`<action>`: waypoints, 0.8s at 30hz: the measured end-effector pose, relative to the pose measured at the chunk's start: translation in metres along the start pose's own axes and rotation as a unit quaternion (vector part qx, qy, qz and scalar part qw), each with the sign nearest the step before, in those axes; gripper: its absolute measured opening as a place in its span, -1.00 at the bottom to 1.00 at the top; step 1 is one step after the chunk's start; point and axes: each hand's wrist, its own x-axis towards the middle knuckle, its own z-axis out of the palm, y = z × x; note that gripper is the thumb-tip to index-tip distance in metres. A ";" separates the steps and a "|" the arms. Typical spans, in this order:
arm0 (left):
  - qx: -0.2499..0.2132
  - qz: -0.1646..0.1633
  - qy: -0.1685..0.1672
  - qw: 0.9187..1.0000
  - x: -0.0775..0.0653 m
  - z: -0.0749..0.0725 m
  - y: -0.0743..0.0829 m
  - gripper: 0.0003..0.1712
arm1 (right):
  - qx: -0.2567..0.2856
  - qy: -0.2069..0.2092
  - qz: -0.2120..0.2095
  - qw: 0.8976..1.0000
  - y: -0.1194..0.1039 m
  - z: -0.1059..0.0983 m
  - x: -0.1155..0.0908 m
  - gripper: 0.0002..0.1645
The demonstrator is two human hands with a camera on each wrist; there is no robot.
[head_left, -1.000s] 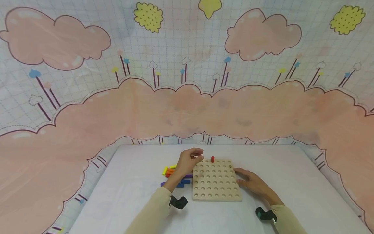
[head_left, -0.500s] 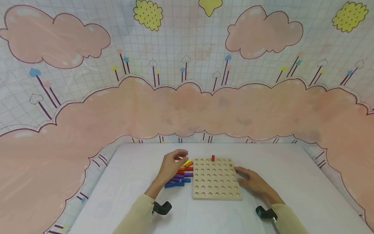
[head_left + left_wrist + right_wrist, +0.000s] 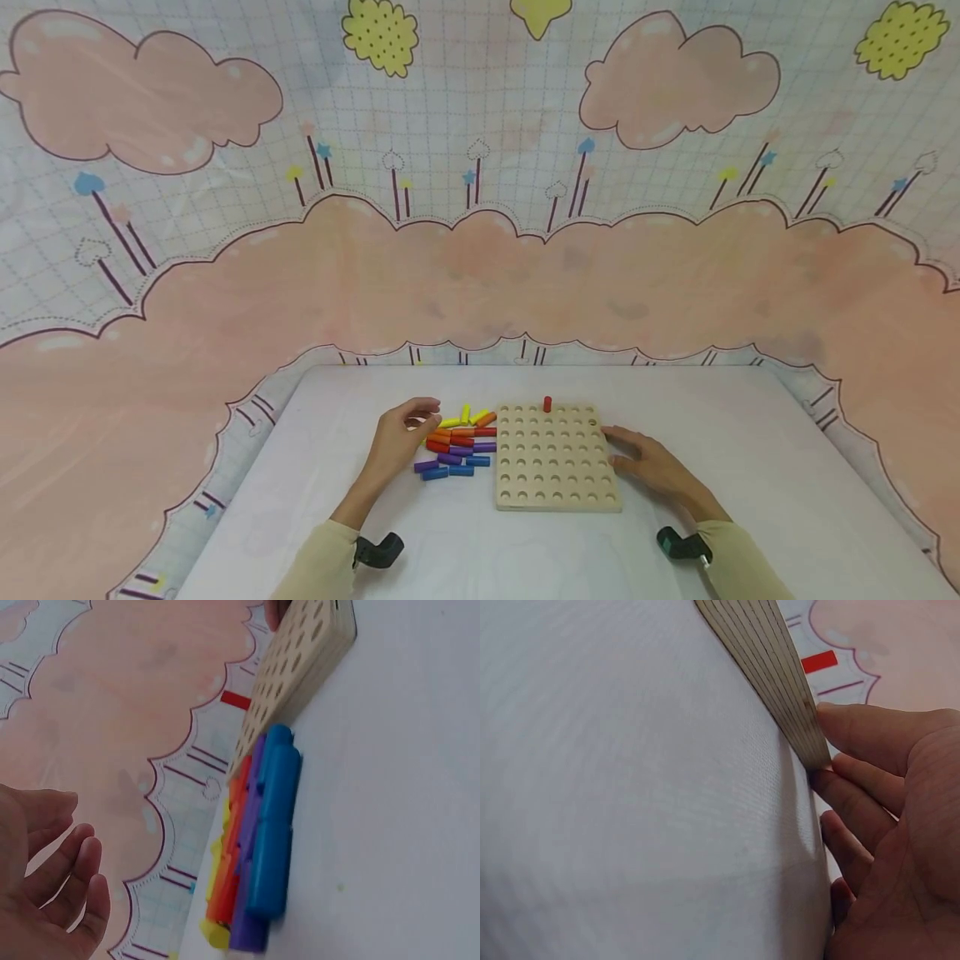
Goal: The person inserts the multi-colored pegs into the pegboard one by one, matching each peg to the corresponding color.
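Note:
My left hand (image 3: 397, 435) hovers over the white table at the left of a group of small coloured pegs. Its fingers are loosely bent and hold nothing; the left wrist view shows this hand (image 3: 52, 877) apart from the pegs. The group has yellow pegs (image 3: 449, 423), orange pegs (image 3: 462, 432), red pegs (image 3: 461, 442), purple pegs (image 3: 449, 459) and blue pegs (image 3: 461, 471), lying on their sides. My right hand (image 3: 654, 471) touches the right edge of a wooden pegboard (image 3: 555, 470) with its thumb and fingertips. One red peg (image 3: 547, 405) stands upright in the board's far row.
The pegs lie against the board's left side on the white table (image 3: 555, 554). Behind the table hangs a backdrop (image 3: 480, 283) printed with clouds. Each wrist carries a black camera mount, the left mount (image 3: 380, 550) and the right mount (image 3: 683, 544).
My left hand has moved left and lower, from the board's far left corner past the pegs, uncovering them. My right hand stays at the board's edge, and the upright red peg has not moved.

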 end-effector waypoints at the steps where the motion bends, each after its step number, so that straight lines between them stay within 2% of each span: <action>1: 0.004 -0.002 0.000 1.000 0.000 -0.002 -0.004 -0.70 | 0.000 0.000 0.000 1.000 0.000 0.000 0.000 -0.34; 4: 0.022 -0.013 -0.003 1.000 0.001 -0.006 -0.015 -0.69 | 0.000 0.000 0.000 1.000 0.000 0.000 0.000 -0.34; 9: 0.045 -0.055 -0.021 0.997 0.004 -0.014 -0.034 -0.66 | -0.002 -0.002 -0.001 1.000 0.000 0.000 0.000 -0.34; 16: 0.046 -0.091 -0.070 0.992 0.013 -0.015 -0.051 -0.60 | 0.007 -0.003 -0.001 1.000 0.001 -0.002 0.001 -0.33; 18: 0.047 -0.097 -0.081 0.991 0.015 -0.014 -0.054 -0.59 | 0.007 -0.004 0.000 1.000 0.001 -0.002 0.001 -0.32; 24: 0.053 -0.087 -0.104 0.989 0.020 -0.010 -0.061 -0.60 | 0.003 -0.005 0.004 1.000 0.002 0.000 0.001 -0.33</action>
